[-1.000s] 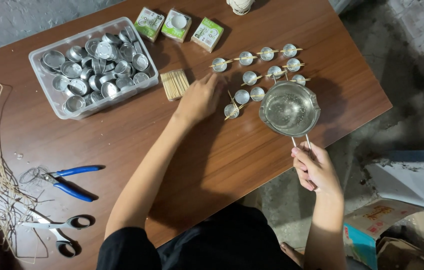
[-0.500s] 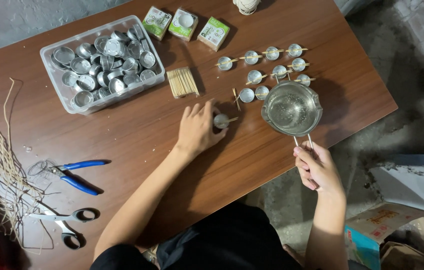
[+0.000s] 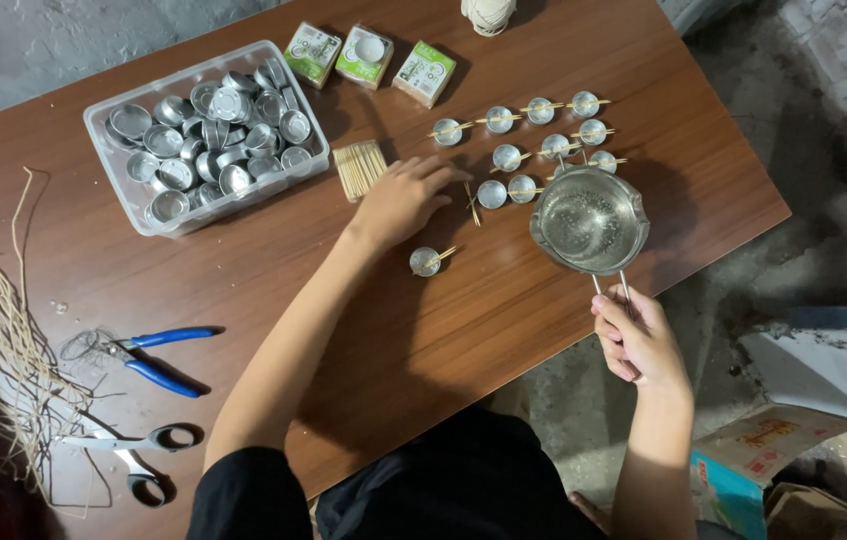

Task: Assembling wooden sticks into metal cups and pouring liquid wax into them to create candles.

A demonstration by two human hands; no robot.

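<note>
Now that the left hand (image 3: 403, 200) has let go of the small foil cup (image 3: 425, 261), which sits alone nearer the table's (image 3: 243, 260) front edge, its fingers reach open toward the rows, while the right hand (image 3: 633, 340) grips the steel pouring pot (image 3: 588, 220).

Light falls from above on my wooden table (image 3: 543, 330), even and moderately bright. Soft shadows under my arms. Glare in pot (image 3: 589, 220). Focus sharp; corners dim.

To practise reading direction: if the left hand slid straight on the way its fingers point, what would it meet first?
Probably the loose crossed sticks just beyond the left hand, then a small metal cup.
</note>
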